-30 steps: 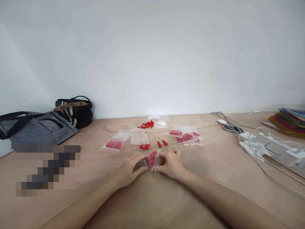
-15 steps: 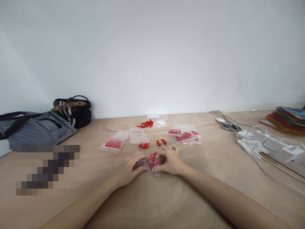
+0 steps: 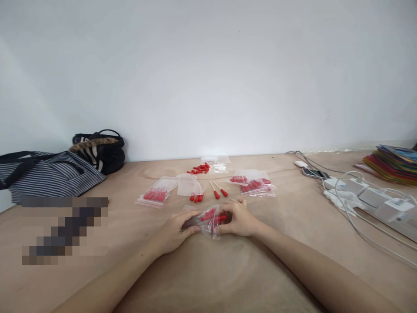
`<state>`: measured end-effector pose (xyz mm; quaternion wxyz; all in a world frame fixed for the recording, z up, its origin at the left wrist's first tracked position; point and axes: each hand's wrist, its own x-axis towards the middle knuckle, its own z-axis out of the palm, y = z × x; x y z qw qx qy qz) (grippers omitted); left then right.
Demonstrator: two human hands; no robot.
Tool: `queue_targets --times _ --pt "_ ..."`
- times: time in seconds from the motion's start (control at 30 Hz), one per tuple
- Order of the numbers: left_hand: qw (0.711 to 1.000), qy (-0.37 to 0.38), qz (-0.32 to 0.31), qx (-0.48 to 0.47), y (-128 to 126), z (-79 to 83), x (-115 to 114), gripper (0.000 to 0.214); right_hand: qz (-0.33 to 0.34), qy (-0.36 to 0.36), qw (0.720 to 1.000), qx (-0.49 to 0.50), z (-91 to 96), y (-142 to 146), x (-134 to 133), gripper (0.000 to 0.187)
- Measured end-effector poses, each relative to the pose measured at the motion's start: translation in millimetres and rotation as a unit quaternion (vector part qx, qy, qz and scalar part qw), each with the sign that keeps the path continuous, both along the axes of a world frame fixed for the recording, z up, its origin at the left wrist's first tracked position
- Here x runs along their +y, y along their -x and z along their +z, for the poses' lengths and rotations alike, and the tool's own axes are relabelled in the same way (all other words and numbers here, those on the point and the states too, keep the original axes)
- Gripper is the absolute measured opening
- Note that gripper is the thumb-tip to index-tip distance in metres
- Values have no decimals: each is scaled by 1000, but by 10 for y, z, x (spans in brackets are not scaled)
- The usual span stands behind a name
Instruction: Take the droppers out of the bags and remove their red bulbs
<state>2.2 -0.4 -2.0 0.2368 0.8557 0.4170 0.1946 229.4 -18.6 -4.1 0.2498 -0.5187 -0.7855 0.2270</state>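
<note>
Near the middle of the table, my left hand grips a clear zip bag from its left side, thumb below and fingers above. Red-bulbed droppers lie partly in this bag, their thin tubes toward the left hand. My right hand curls around the bulb end at the bag's right edge, with a red bulb between thumb and fingers. Its fingertips are partly hidden. Just beyond the hands lie two loose droppers and a small group of droppers beside an unfilled-looking zip bag.
A filled dropper bag lies left; several more filled bags overlap at right. Loose droppers lie farther back. A striped bag and black bag stand left. Chargers, cables, a phone and colourful folders occupy the right.
My right hand has shifted slightly right, and the bag's mouth with it. More of a red bulb shows between its fingers. The left hand stays nearly in place.
</note>
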Motion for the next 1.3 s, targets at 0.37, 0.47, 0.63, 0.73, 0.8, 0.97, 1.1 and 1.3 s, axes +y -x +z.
queue_targets --times 0.37,0.47,0.63,0.73,0.8,0.97,1.1,1.3 --pt "1000 2 0 10 9 -8 7 36 58 14 996 -59 97 -104 -15 11" --pt "1000 -4 -4 14 2 0 3 36 64 4 994 -87 85 -81 -11 20" --pt "1000 -15 0 17 6 -27 16 35 28 -40 997 -64 29 20 -43 16" --pt "1000 -20 0 20 12 -48 27 34 28 -67 997 -23 29 -25 -42 11" --pt "999 -17 4 27 19 -54 34 35 45 -61 997 -21 43 -109 -25 10" --pt "999 -10 16 38 54 -41 53 36 71 -10 996 -45 83 -364 21 10" --pt "999 -12 14 38 80 -20 60 36 80 -8 996 -50 70 -427 33 19" --pt "999 -4 19 46 90 6 46 38 148 -60 983 -85 26 -395 70 13"
